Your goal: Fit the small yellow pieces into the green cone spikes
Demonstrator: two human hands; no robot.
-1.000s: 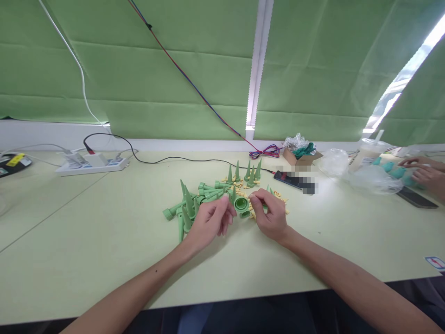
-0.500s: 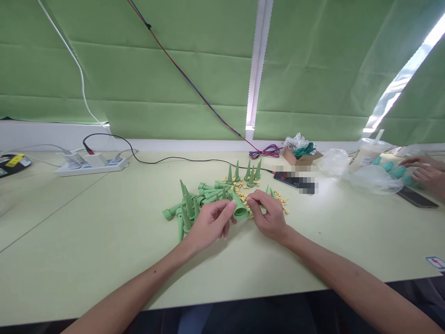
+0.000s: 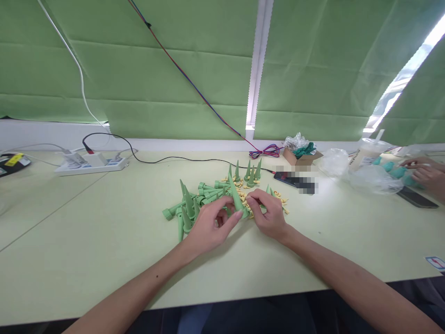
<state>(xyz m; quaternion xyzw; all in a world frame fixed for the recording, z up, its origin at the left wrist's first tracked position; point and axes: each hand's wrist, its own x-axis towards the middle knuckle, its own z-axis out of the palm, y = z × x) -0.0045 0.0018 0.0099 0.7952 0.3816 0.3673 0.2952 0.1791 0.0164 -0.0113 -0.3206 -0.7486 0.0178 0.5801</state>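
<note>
My left hand [image 3: 217, 222] is closed on a green plastic spike [image 3: 236, 197], a hollow cone whose tip points up and away from me. Its wide end sits by my thumb, close to the fingers of my right hand [image 3: 266, 211]. Those right fingers are pinched together; whatever they hold, if anything, is too small and hidden to make out. Behind and left of my left hand lies a pile of green spikes [image 3: 187, 204], some upright and some on their sides. Small yellow plastic pieces [image 3: 239, 184] are scattered between and behind my hands.
Several spikes [image 3: 257, 171] stand upright farther back. Behind them lies a phone [image 3: 290, 180] on a black cable. A cardboard box [image 3: 301, 158], plastic bags [image 3: 375, 180] and a cup [image 3: 365, 153] are to the right, near another person's hands [image 3: 424, 169]. At left is a power strip [image 3: 92, 167].
The spike in my left hand has turned from its open base facing me to its side showing, tip up. My left fingers have shifted along it; my right hand has hardly moved.
</note>
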